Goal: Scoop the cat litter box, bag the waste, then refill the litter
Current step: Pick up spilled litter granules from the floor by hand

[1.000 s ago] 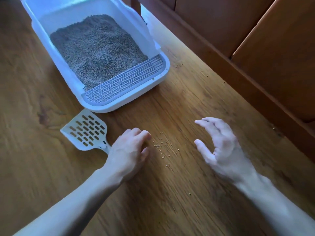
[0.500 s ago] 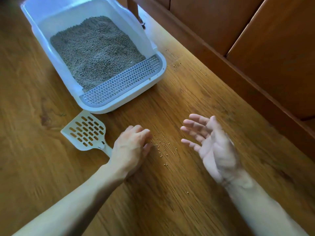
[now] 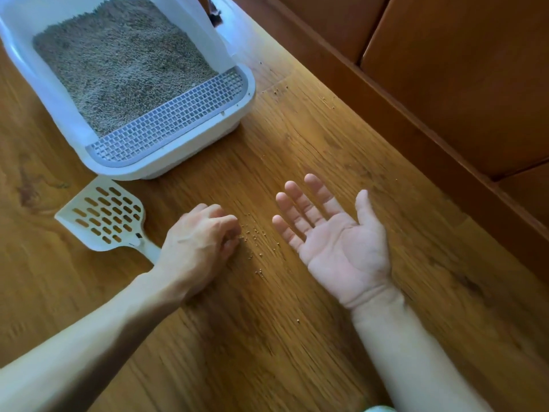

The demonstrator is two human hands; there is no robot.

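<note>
— Bright, warm daylight across the wooden floor [image 3: 297, 138], strongest in the upper middle beside the litter box [image 3: 190, 150]; seems to fall from the top of the view
— Any glare?
— Pale sheen on the boards near that box wall, white plastic slightly bluish and washed out
— Shadows?
— Soft, under the left hand [image 3: 199, 248] and forearm, darker toward the lower frame; wooden panels [image 3: 445, 69] at right dimmer
— Sharpness?
— Fair in the centre: spilled granules [image 3: 255, 233] and right hand [image 3: 335, 236] palm lines readable. Smeared grain lower right, blur on both forearms near the edges
— Distortion?
— Wide-angle stretch, straight lines splaying toward the corners
</note>
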